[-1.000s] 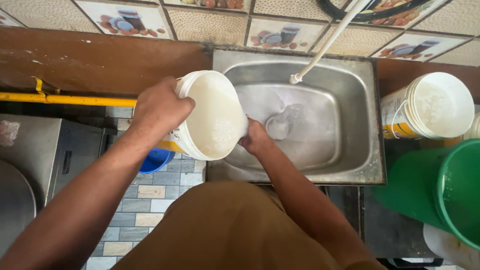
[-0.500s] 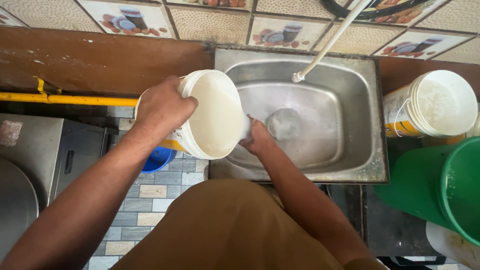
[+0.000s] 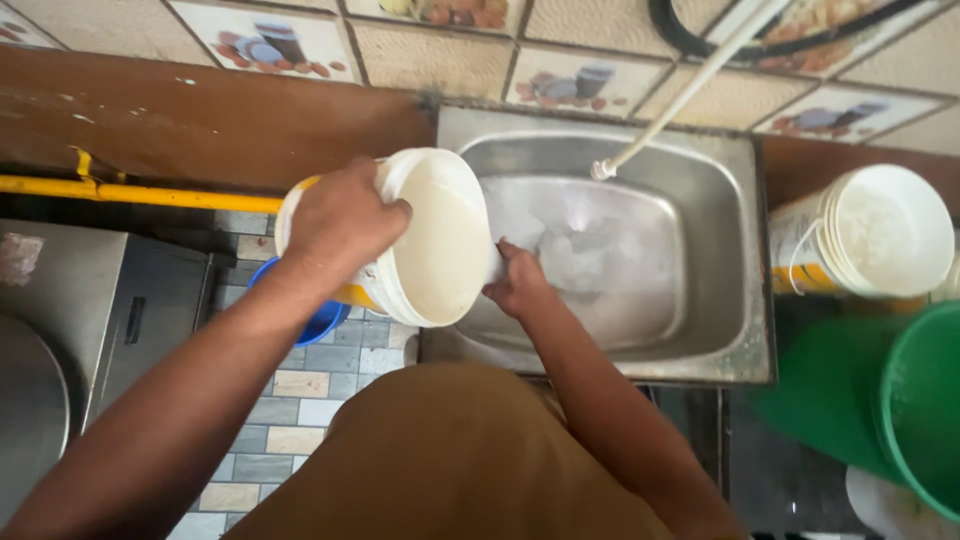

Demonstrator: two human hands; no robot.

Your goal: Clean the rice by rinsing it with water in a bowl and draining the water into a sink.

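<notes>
A: Where was the bucket (image 3: 425,240)?
B: At the left edge of the sink (image 3: 700,250), tipped on its side, mouth facing the camera and to the right. White inside, yellow band on the outside wall.

A: Left hand (image 3: 340,220)?
B: Clamped over the bucket's upper wall and rim, fingers curled across the top. It carried the bucket.

A: Right hand (image 3: 515,285)?
B: Just beside the bucket's lower right rim, over the sink basin. Fingers were bent and touched the rim or wall there. Whether it gripped anything, the view didn't show; the bucket covered part of it.

A: Sink contents?
B: Steel basin, wet, cloudy white water on the bottom. A white pipe (image 3: 680,105) ran down from the upper right, its end over the back of the basin.

A: Surroundings?
B: Second white bucket (image 3: 880,240) stood upright right of the sink, wire handle down its side. Green tub (image 3: 925,410) below that, at the right edge. Blue bowl (image 3: 320,320) on the floor, partly hidden under the tipped bucket. Yellow pipe (image 3: 130,192) ran level along the left, below the brown table (image 3: 200,110). Grey steel unit (image 3: 90,330) at the left. Tiled wall behind, tiled floor (image 3: 290,420) below.

A: The person?
B: Stood close to the sink front, brown garment (image 3: 450,460) filling the bottom middle of the view.
</notes>
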